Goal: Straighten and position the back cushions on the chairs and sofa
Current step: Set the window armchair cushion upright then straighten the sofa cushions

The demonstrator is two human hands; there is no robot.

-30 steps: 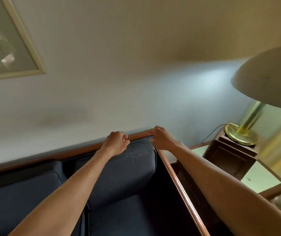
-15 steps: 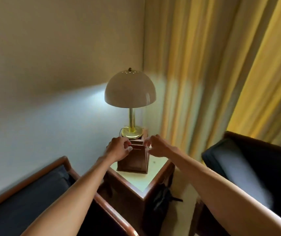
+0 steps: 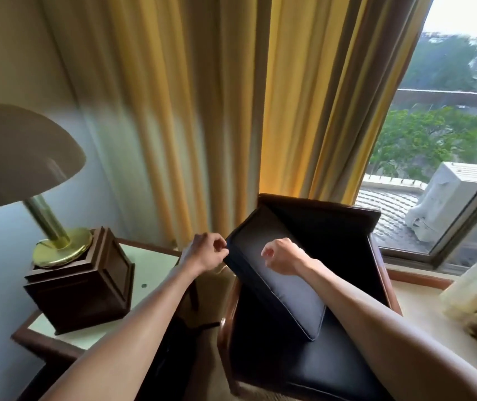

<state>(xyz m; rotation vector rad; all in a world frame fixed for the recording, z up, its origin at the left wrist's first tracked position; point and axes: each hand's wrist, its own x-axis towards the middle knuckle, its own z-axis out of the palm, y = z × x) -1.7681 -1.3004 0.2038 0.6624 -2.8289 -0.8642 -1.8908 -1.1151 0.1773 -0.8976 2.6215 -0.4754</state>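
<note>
Side table [image 3: 156, 257] and lamp [image 3: 58, 227] crowd the chair [image 3: 318, 215] beside curtains [image 3: 202, 111]

Daylight is admitted through the window [image 3: 445, 134] at far right, and the yellow curtain [image 3: 260, 111] is backlit beside it. The left is dimmer. Motion blur is seen on the lamp [image 3: 14, 157]. Straight lines are bent towards the edges.

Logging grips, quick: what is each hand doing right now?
Left hand: loosely curled beside the cushion edge, grip unclear.
Right hand: loosely curled over the cushion, holding nothing.
</note>
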